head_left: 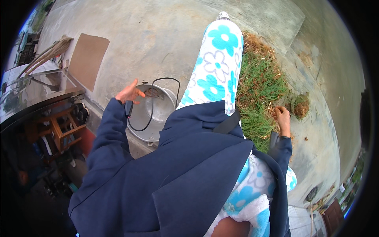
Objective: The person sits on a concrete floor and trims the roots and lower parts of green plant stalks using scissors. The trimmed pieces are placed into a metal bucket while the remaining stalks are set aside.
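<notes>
My left hand (130, 92), fingers spread and holding nothing, hovers over the left rim of a round metal pail (142, 118). A small reddish-brown thing (152, 93) lies in the pail. A black cable (152, 109) loops across the pail from a device at my left wrist. My right hand (282, 116) is at the right edge of a long heap of green leafy stalks (260, 77) with brown roots. Its fingers are curled together; whether they pinch anything is not clear. Just beyond it sits a rooted clump (300, 106) with soil.
My leg in flowered fleece (219, 59) stretches forward between pail and heap. A brown board (88, 60) lies on the concrete floor (154, 38) at upper left, with a broom (51, 53) beside it. Nearer on the left are a shiny dark panel (35, 91) and a wooden stool (63, 130).
</notes>
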`<state>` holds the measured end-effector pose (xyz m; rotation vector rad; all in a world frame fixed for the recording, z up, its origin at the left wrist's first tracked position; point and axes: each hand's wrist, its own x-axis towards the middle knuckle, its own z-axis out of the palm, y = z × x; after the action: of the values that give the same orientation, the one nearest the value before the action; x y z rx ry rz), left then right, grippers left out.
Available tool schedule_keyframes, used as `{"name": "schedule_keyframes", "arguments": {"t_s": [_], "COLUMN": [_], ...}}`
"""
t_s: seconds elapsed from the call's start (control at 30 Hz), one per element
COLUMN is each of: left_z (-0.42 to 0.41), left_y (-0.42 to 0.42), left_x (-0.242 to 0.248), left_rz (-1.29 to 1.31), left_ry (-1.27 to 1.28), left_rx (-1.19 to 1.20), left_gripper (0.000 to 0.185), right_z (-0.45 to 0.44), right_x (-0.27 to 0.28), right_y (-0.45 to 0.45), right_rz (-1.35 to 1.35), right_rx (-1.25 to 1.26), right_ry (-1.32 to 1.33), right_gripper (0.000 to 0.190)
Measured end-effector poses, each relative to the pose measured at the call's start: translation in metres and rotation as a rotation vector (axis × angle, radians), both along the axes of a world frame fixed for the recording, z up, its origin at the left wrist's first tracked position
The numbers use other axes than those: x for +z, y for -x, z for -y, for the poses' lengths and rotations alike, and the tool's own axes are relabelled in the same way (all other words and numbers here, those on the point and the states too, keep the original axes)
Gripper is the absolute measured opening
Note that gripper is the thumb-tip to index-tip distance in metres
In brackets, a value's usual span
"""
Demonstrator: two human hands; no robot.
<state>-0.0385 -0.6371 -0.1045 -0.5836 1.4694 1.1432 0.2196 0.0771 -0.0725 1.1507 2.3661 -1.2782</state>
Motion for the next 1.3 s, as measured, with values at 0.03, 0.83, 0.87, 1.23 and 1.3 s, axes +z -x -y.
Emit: {"name": "schedule_keyframes", "arguments": {"t_s": [0.03, 0.83, 0.87, 1.23, 1.3], "left_z": [0.007, -0.023, -0.029, -0.116, -0.149], "left_y": [-0.009, 0.100, 0.108, 0.189, 0.223], "left_x": [-0.011, -0.027, -0.020, 0.091, 0.120], "left_rz": [0.045, -0.346, -0.390, -0.977, -1.117], "left_ry": [-0.001, 0.101, 0.133, -0.085, -0.042], "left_rx": [0.116, 0.142, 0.153, 0.250, 0.203], "left_gripper": [0.096, 0.030, 0.030, 0.033, 0.036], "right_z": [0.001, 0.028, 0.029, 0.031, 0.031], "right_x": [0.000, 0.021, 0.020, 0.016, 0.017], "right_y": [0.000, -0.018, -0.018, -0.020, -0.021], "right_rz": [-0.003, -0.017, -0.030, 0.003, -0.014], "right_rx": [0.003, 0.012, 0.031, -0.041, -0.037], "right_ry": [0.013, -0.107, -0.125, -0.076, -0.090], "right_gripper": [0.023, 0.018, 0.018, 0.022, 0.022]}}
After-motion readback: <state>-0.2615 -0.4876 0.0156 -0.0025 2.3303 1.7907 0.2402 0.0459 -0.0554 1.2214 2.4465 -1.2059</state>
